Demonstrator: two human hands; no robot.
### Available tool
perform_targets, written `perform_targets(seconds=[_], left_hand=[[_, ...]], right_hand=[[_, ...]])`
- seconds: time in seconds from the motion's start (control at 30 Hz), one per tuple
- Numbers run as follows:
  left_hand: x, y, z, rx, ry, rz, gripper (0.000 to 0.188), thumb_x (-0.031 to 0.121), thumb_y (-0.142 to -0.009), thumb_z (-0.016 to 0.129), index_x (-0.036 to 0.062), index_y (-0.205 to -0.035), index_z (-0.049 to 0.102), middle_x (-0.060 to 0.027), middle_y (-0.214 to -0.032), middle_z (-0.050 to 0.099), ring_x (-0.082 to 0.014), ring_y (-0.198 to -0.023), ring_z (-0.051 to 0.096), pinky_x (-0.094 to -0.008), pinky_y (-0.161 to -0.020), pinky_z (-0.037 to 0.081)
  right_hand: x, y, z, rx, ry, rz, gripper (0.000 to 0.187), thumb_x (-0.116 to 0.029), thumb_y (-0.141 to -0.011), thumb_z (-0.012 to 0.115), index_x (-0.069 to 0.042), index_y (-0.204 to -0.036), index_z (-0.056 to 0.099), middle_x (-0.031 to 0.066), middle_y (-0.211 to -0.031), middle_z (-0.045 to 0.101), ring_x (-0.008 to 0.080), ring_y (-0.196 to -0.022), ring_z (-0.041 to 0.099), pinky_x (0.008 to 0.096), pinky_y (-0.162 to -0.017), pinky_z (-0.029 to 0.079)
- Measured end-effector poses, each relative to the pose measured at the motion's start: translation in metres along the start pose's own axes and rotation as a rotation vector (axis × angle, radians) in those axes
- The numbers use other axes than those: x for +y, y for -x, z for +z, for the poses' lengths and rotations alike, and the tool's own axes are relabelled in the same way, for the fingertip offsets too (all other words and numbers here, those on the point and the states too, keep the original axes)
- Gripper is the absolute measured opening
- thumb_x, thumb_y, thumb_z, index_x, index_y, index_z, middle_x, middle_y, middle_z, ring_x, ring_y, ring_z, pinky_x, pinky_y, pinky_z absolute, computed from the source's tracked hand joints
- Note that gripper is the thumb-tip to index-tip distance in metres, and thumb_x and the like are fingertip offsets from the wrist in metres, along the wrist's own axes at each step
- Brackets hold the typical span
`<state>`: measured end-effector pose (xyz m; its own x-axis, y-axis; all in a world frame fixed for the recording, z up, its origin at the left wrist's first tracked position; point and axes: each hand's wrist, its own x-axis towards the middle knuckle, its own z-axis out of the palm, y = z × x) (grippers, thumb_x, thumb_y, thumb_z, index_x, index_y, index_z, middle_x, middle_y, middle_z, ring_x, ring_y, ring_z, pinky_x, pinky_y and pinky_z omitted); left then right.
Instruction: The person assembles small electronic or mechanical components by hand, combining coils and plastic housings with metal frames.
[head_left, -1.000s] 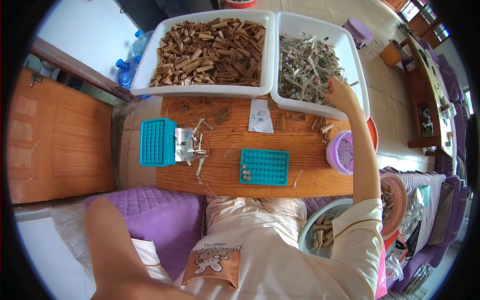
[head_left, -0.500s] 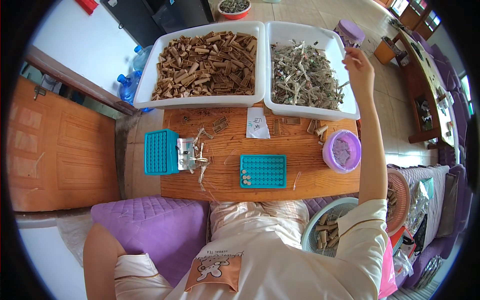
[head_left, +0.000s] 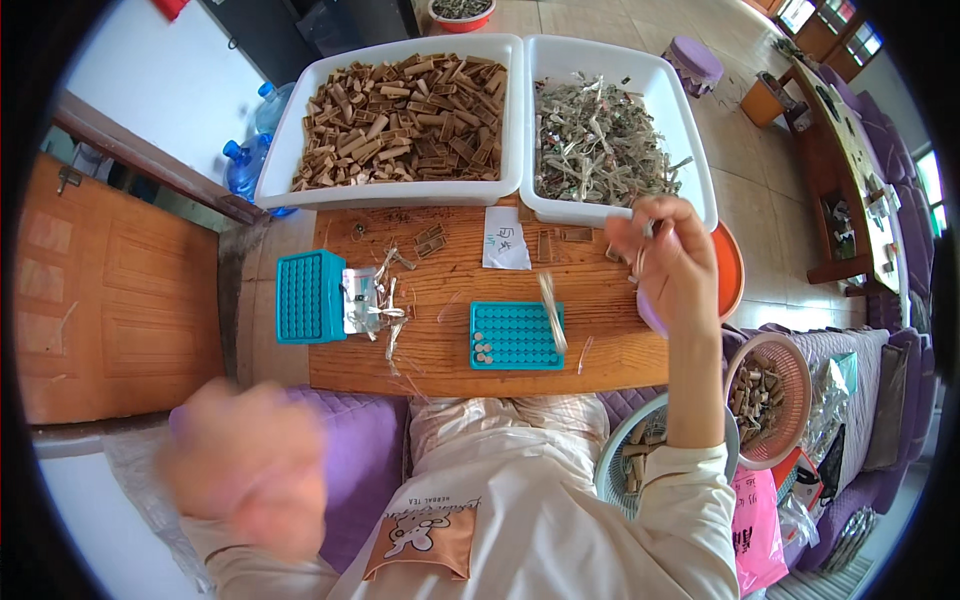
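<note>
My right hand (head_left: 672,258) is raised over the right side of the table, in front of the right-hand white bin, with its fingers bent together. Something small and greyish shows at its fingertips, too little to name. A slim bundle of pale, thin strands (head_left: 553,318) lies across the right part of a teal tray (head_left: 510,362) of round wells. Several small round beige discs (head_left: 482,348) sit in the tray's left wells. Motion smears my left hand (head_left: 250,470), low at the left above the purple seat; its fingers cannot be made out.
White bins hold brown hollow pieces (head_left: 400,120) and tangled pale strands (head_left: 600,140). Teal stacked trays (head_left: 310,297), a silvery packet (head_left: 361,302) with loose strands, and a paper note (head_left: 506,240) lie on the wooden table (head_left: 440,225). Baskets (head_left: 800,400) stand at the right.
My right hand has come back from the right bin's far edge toward me. My left hand has swung into view. The strand bundle now lies on the tray, which held only discs before.
</note>
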<state>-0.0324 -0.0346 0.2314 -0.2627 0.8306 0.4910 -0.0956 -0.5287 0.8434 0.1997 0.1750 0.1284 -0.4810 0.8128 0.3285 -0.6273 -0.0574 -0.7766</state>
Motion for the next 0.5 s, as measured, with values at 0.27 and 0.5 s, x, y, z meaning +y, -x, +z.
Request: perform_targets(seconds=[0.27,0.5], left_hand=[[-0.076,-0.015,0.005,-0.624,-0.352,-0.454,0.021,0.008,-0.075,0.059,0.0023,-0.094,0.051,-0.0034,-0.069,0.053,-0.0045,-0.054,0.043,-0.0196,-0.047,0.032],[-0.083,-0.012,0.000,-0.455,-0.182,-0.753,0.040,0.017,-0.072,0.066,0.0002,-0.104,0.049,-0.0041,-0.084,0.057,0.0020,-0.054,0.038,-0.0129,-0.045,0.029]], right_hand=[[0.042,0.043,0.041,-0.020,-0.125,0.021,0.036,-0.003,-0.075,0.058,-0.003,-0.106,0.040,0.0086,-0.091,0.050,0.0170,-0.076,0.055,0.0274,-0.064,0.049],[0.052,0.047,0.086,-0.227,0.865,-0.490,0.030,0.005,-0.053,0.062,-0.001,-0.083,0.061,0.0057,-0.080,0.060,0.0180,-0.066,0.055,0.0253,-0.057,0.046]])
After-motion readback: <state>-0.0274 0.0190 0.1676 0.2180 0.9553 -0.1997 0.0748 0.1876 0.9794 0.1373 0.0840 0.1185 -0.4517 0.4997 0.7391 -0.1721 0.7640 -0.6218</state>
